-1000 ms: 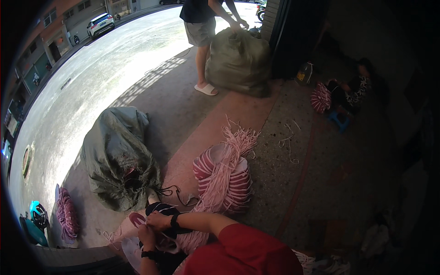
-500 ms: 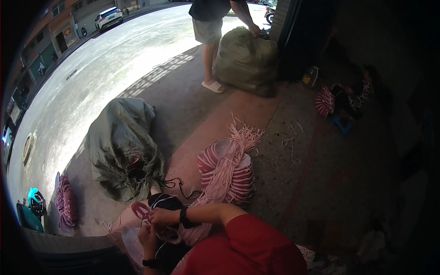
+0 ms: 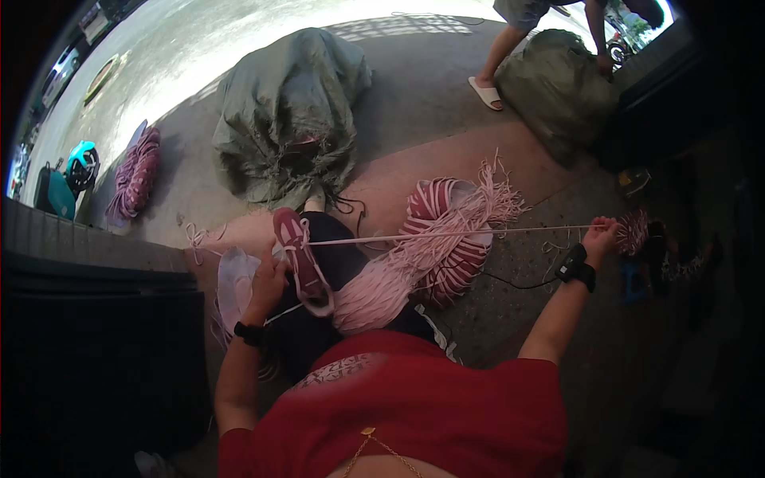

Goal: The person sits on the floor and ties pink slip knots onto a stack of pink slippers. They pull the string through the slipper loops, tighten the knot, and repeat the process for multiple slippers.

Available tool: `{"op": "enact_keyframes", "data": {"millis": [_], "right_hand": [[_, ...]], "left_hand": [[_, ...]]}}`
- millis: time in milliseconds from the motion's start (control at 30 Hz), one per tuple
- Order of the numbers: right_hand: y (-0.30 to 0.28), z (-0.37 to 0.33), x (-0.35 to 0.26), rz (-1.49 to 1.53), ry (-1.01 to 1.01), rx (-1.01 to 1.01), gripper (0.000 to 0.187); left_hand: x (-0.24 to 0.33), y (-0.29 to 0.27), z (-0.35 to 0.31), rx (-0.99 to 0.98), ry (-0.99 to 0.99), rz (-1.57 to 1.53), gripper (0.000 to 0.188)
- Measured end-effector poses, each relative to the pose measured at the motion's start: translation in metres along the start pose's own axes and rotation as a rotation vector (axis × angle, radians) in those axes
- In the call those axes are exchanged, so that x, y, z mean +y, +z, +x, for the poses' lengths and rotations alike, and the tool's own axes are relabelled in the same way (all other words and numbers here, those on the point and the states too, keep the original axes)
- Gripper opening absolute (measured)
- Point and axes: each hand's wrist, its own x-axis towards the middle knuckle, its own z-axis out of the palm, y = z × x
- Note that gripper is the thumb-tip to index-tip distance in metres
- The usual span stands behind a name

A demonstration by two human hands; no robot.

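A maroon sneaker or shoe upper with pale lacing lies over my lap, toe pointing away. My left hand is closed on its left side. A pink shoelace runs taut from the shoe's eyelets across to the right. At its far end my right hand grips it in closed fingers, arm stretched out. Across my legs lies a thick hank of loose pink laces. It drapes over a bundle of maroon-and-white striped pieces, which looks like stacked shoe uppers. A white sheet-like piece is beside my left hand.
A big grey-green sack stands ahead, its torn side toward me. Another maroon bundle lies at the left near a teal object. At the far right, a person in white slippers bends over an olive sack.
My right hand has swung from the shoe far out to the right, drawing the lace tight. My left hand stays at the shoe. The view has shifted, and the other person now bends lower.
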Motion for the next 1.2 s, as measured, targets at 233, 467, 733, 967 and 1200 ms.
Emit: {"op": "enact_keyframes", "data": {"millis": [233,467,733,967,1200], "right_hand": [[-0.061,0.023,0.007,-0.051,0.442,-0.124,0.020],[0.165,-0.271,0.146,-0.555,0.992,-1.079,0.013],[0.214,-0.448,0.200,-1.198,0.538,-2.029,0.038],[0.194,-0.477,0.122,-0.794,0.224,-2.163,0.047],[0.188,-0.404,0.064,-0.718,0.376,-2.063,0.037]], "left_hand": [[-0.015,-0.005,0.007,-0.063,-0.079,-0.113,0.029],[-0.003,-0.004,0.048,0.008,-0.129,0.011,0.021],[-0.023,0.025,0.080,0.102,0.004,0.199,0.023],[0.002,0.018,0.100,-0.151,0.018,0.778,0.022],[-0.028,0.021,0.089,-0.015,0.022,0.703,0.022]]}}
